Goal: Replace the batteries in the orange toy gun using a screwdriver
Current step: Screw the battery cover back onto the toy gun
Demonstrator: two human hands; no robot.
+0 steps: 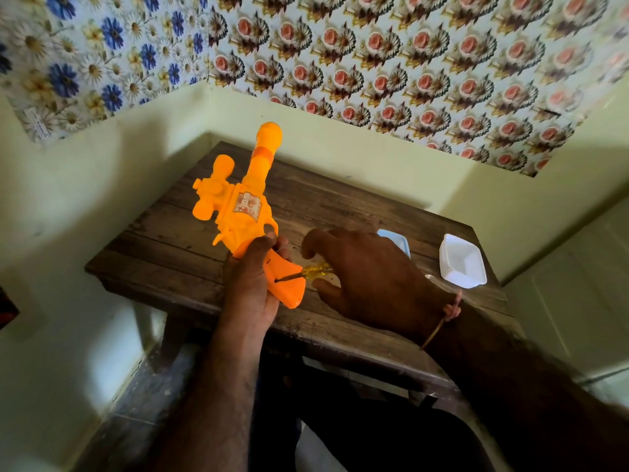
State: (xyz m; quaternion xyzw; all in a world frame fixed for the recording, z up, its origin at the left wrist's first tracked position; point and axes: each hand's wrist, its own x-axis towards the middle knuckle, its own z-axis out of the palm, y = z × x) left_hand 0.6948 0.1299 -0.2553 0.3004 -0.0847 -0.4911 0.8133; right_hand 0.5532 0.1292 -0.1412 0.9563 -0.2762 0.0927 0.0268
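Orange plastic fills the left hand [250, 284], which grips the toy gun [243, 212] by its handle and holds it above the wooden counter [190, 240], barrel pointing away toward the wall. Just beside the handle, the right hand [367, 277] curls its fingers around the yellow grip of a screwdriver [308, 271], its tip set against the handle's side. Beyond the right hand sit a white tray [461, 262] and a pale blue dish [396, 241].

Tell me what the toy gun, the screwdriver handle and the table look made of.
Toy gun: moulded orange plastic, smooth, slightly glossy. Screwdriver handle: clear yellow plastic, seemingly; it looks translucent. Table: dark wooden planks with visible grain and seams, worn matte.
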